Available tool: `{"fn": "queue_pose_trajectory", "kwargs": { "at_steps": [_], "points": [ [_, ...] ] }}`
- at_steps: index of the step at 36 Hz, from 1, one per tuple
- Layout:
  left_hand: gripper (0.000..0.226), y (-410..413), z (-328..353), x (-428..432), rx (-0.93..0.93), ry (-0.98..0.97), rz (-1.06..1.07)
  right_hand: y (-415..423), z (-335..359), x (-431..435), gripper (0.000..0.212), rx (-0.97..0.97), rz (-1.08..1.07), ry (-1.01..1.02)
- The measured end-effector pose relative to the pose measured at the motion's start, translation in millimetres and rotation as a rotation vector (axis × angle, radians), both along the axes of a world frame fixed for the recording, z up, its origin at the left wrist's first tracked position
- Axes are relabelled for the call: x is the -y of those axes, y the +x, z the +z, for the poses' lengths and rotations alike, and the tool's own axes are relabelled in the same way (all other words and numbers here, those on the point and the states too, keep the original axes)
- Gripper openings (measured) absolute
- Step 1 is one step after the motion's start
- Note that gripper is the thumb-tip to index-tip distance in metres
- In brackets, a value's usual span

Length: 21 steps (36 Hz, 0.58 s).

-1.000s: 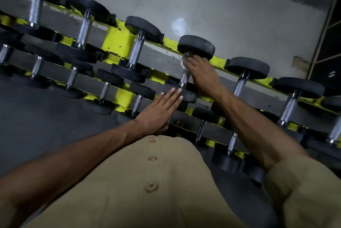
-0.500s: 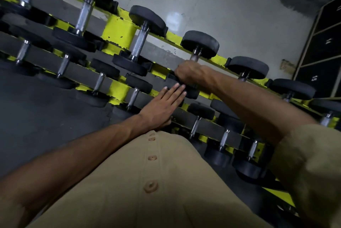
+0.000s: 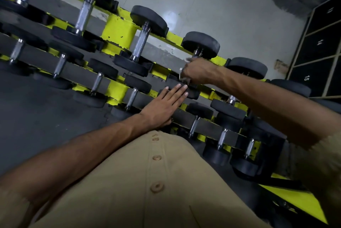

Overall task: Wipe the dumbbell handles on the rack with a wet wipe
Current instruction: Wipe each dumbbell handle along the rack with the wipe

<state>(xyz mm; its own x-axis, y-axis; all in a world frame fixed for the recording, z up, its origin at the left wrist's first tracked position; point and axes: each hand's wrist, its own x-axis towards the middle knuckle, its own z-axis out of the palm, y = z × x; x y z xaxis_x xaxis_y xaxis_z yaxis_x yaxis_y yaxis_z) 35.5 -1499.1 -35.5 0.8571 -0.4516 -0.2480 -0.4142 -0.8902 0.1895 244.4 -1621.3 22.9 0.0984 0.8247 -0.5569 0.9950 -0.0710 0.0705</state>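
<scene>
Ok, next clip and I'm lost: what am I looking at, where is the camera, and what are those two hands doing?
There is no machine here; a person is working with bare hands. The single camera sits on the person's head, looking forward and down, so the tan shirt fills the bottom and the picture is tilted. Ahead is a yellow rack with tiers of black dumbbells. The right hand is curled around the handle of one upper-tier dumbbell; a bit of white at its fingers is probably the wet wipe, mostly hidden. The left hand lies flat, fingers straight, against the rack's grey rail, holding nothing. Dark numbered lockers stand at the right.
</scene>
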Motion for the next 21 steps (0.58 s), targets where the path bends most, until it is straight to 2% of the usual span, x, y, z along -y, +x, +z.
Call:
{"fn": "queue_pose_trajectory", "kwargs": {
  "at_steps": [4,7,12,16,21],
  "points": [
    [0.115,0,-2,0,-0.006,-0.016,-0.006,25,-11,26,0.053,0.131,-0.135,0.195],
    [0.117,0,-1,-2,-0.007,-0.016,-0.015,3,-15,29,0.046,0.139,-0.159,0.228],
    [0.120,1,-3,-2,-0.003,-0.027,-0.015,-30,-29,46,0.042,-0.033,-0.140,0.248],
    [0.119,1,-2,-4,-0.008,-0.033,-0.024,-20,-22,60,0.050,0.054,-0.119,0.247],
    [0.121,1,-3,-7,-0.011,-0.044,-0.042,-18,-20,59,0.055,0.091,-0.527,0.388]
  ]
}}
